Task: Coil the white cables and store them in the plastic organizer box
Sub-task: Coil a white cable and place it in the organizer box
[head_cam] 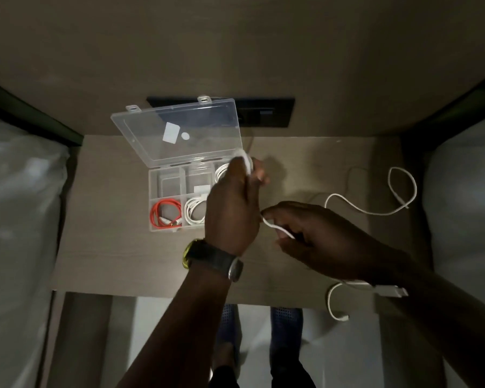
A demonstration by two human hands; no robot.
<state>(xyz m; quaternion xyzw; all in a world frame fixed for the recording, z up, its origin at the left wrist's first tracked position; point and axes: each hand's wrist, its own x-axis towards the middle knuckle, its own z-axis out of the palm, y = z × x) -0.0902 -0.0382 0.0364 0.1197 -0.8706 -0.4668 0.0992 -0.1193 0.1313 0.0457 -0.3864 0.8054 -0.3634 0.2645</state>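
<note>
A clear plastic organizer box [167,189] lies open on the small table, its lid [177,130] tilted back. Inside are a red coiled cable [165,212], a white coil [195,214] in the front middle compartment, and another white coil [221,170] at the back right. My left hand [233,203] hovers over the box's right side, shut on loops of a white cable [247,161]. My right hand [314,239] pinches the same cable [277,228] just right of it. The cable's loose tail [375,211] snakes across the table to the right.
A second white cable [336,301] with a USB plug [391,291] lies at the table's front right edge, partly under my right forearm. A dark socket panel [266,113] sits on the wall behind. Pale bedding [20,205] flanks the table on both sides. My feet are below the front edge.
</note>
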